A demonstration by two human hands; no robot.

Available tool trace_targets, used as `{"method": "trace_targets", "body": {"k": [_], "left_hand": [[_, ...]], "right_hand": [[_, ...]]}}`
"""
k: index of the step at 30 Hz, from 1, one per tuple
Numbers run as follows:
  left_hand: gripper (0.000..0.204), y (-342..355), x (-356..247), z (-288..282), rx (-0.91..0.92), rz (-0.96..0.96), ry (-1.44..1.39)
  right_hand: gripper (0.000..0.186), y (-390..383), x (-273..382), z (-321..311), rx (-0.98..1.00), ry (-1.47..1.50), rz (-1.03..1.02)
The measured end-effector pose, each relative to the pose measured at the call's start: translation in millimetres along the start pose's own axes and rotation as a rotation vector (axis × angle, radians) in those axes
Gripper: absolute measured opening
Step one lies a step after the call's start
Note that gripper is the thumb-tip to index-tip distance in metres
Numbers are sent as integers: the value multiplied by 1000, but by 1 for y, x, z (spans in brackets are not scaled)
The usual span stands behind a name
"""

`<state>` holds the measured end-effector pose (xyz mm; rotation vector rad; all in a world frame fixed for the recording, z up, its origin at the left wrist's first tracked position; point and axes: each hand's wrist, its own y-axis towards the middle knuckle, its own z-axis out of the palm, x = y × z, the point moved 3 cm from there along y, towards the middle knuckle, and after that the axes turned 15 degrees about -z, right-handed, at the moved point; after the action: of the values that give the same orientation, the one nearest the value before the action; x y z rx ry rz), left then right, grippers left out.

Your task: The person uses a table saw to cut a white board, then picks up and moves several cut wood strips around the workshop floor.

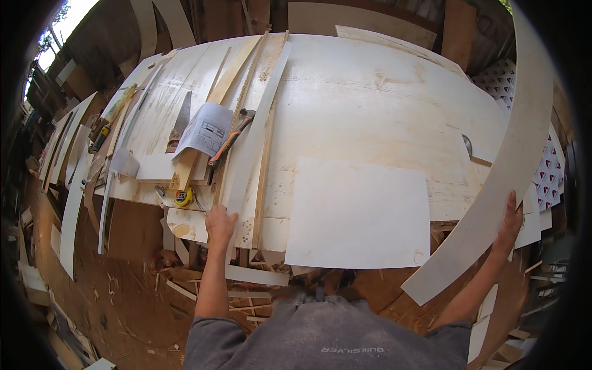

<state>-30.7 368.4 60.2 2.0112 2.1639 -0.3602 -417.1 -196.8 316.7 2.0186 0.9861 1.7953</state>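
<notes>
Right hand (509, 223) grips a long curved plywood strip (512, 166) just off the tabletop (370, 98) edge, left hand (219, 223) on a narrow slat (253, 142) there.

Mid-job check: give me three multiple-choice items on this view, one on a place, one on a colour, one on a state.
1. Where does the tape measure lie?
A. near the table's front edge, left of the left hand
B. on the floor
C. on the square panel

2. What colour is the hammer handle?
A. blue
B. orange and black
C. white

3. What is the right hand doing?
A. hanging free
B. gripping the hammer
C. holding the curved strip

Answers: 1 A, the yellow case sits by the edge beside that hand. 2 B, the grip shows orange with black. 3 C, its fingers wrap the strip's edge.
</notes>
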Motion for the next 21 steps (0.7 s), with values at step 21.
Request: {"method": "trace_targets", "body": {"k": [21], "left_hand": [[20,-29,-115,65,-240,-1,-85]], "right_hand": [[45,-21,-127,-12,1015,-194,269]]}}
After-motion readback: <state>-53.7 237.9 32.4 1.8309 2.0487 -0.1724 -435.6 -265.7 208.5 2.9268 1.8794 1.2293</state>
